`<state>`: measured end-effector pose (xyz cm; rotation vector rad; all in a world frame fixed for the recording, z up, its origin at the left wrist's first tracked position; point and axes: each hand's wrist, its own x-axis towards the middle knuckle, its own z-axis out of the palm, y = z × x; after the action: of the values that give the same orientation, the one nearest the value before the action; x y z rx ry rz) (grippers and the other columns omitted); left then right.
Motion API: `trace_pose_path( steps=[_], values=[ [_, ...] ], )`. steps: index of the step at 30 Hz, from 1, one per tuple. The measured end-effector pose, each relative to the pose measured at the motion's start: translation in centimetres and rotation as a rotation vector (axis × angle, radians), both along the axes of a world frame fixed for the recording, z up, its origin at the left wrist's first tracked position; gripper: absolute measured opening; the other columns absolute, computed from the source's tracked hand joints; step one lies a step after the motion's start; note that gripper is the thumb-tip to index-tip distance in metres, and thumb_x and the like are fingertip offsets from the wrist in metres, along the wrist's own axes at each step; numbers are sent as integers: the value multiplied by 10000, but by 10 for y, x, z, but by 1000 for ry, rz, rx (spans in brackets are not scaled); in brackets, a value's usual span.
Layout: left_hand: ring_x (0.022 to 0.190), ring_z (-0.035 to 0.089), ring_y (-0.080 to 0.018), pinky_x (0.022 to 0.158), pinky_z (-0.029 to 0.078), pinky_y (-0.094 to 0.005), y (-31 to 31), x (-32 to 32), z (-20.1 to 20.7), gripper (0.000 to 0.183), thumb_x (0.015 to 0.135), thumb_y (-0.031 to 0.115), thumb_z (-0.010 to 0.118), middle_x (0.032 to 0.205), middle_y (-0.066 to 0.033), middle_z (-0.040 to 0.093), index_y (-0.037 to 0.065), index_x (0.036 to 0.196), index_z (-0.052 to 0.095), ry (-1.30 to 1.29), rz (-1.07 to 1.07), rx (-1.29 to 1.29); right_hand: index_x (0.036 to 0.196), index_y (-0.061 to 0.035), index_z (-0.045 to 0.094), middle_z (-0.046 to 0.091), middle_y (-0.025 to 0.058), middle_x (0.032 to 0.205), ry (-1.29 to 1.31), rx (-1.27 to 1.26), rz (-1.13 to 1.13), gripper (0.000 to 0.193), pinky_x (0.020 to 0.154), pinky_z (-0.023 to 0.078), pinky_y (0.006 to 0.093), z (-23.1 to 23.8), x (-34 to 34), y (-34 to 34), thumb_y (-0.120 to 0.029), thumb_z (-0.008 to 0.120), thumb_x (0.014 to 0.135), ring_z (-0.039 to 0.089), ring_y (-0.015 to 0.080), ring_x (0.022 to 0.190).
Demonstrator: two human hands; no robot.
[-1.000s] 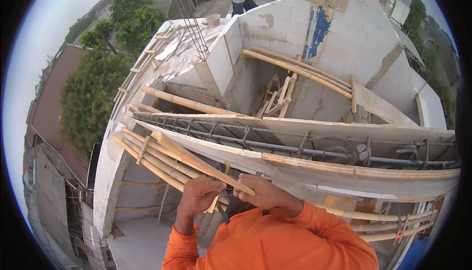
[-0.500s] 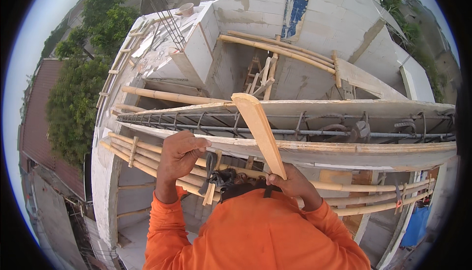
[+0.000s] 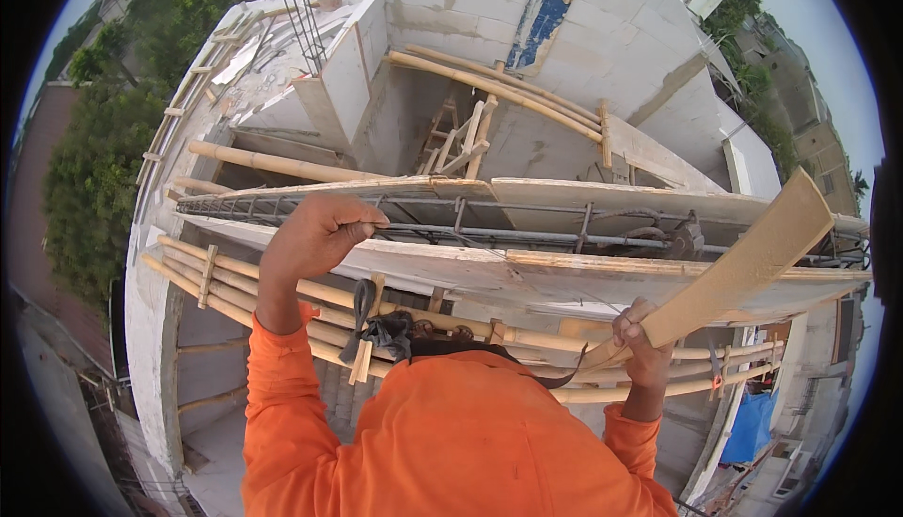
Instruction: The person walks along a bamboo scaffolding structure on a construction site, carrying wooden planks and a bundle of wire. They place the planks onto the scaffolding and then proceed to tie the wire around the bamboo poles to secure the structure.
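My right hand (image 3: 645,346) grips the lower end of a flat, pale wooden strip (image 3: 738,268), which slants up to the right across the formwork. My left hand (image 3: 318,235) is closed in a pinch above the left part of the trough; whatever its fingertips hold is too small to make out. Below it lies a long steel rebar cage (image 3: 536,234) between two plywood form boards. A thin line, perhaps wire, crosses the near form board (image 3: 583,277) toward my right hand.
Bamboo poles (image 3: 254,302) run along the near side, with a black strap (image 3: 362,305) hanging there. Other bamboo poles (image 3: 508,95) and a wooden ladder (image 3: 437,131) stand beyond the trough. A white block wall (image 3: 611,37) rises behind. Upright rebar (image 3: 308,23) sticks up far left.
My right hand has swung the wooden strip from the middle out to the right. My left hand has moved up and left, over the trough. The view has shifted.
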<state>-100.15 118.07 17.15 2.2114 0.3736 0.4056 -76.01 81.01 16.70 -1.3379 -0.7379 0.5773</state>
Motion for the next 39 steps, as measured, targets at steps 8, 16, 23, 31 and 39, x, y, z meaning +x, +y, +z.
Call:
trace_pose_path(
  steps=[8, 16, 23, 31, 39],
  values=[
    [771, 623, -258, 704, 486, -332, 35, -7, -14, 110, 808, 16, 635, 835, -114, 659, 25, 914, 662, -74, 94, 86, 890, -77, 478, 409, 5, 795, -30, 180, -156, 187, 610, 351, 248, 40, 7, -27, -155, 646, 862, 416, 102, 621],
    [825, 613, -286, 724, 485, -359, 44, 4, -30, 104, 812, 57, 613, 865, -103, 659, 48, 906, 659, -152, 161, 286, 907, -73, 428, 364, 9, 804, -96, 256, -208, 107, 662, 350, 278, 62, 9, -45, -118, 522, 931, 407, 109, 680],
    [839, 561, -298, 717, 453, -399, 53, 40, -40, 77, 810, 84, 608, 818, -96, 614, 60, 879, 631, -124, 243, 541, 908, -67, 461, 434, 20, 826, -138, 257, -178, 113, 643, 375, 277, 74, -3, -28, -92, 568, 879, 458, 120, 654],
    [682, 593, -282, 626, 472, -374, 57, 94, -36, 111, 853, 151, 598, 747, -117, 629, 60, 887, 653, -455, 395, 169, 851, -64, 473, 440, 26, 780, -176, 207, -51, 168, 616, 375, 274, 82, -18, 3, -132, 625, 868, 458, 125, 612],
    [601, 547, -83, 548, 441, -238, 47, 122, 4, 126, 880, 84, 579, 676, -35, 610, -4, 927, 656, -583, 233, -474, 890, -38, 515, 448, 35, 778, -160, 168, -90, 188, 595, 366, 270, 68, -37, 34, -183, 634, 874, 472, 146, 611]
  ],
)
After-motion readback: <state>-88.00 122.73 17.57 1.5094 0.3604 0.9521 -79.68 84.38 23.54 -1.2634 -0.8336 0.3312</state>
